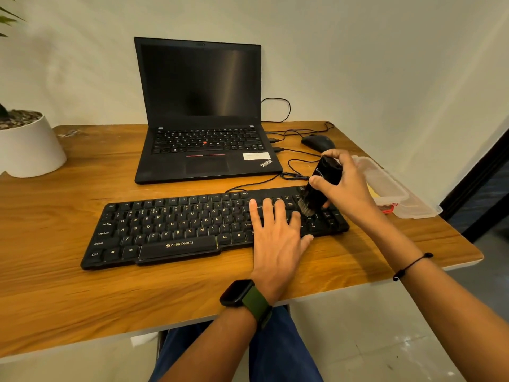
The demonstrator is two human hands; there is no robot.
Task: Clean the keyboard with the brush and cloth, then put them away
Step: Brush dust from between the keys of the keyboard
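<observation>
Right now, brushing at right of centre: right hand [344, 186] wrapped around the black brush [321, 183], thumb across the near face of the body, fingers curled over the far side; bristles tipped down onto the number-pad end of the keyboard [209, 230], body leaning up and right. Probably gripped high and tilted so as to let the bristle tips dig between the keys. Pale lettering down the brush body, too small to read

Just left of that, left hand [278, 232] lying flat, holding nothing, fingers straight and spread over the keys near Enter, thumb by the front edge; apparently pressing down to stop the board sliding under the strokes. Dark watch [237, 293] on a green strap at that wrist; thin black cord bracelet [410, 267] on the other

Outward: "ZEBRONICS" in pale print on the long space bar; key legends legible, Ctrl, Alt, Shift, Caps Lock. Keyboard set across the middle of the wooden table [68, 293]. Behind it, upper centre, open laptop [201, 111], screen dark, "ThinkPad" at the lower right corner of its palm rest beside a white sticker, unreadable. Black mouse [318, 142] and loose cables right of the laptop. Clear plastic box [396, 188] at the right table edge behind the brushing hand, something yellow inside, possibly the cloth, not certain; likely kept close for stowing afterwards. White plant pot [30, 144] at far left

Brushing stage in hand; wiping and stowing not yet done
</observation>
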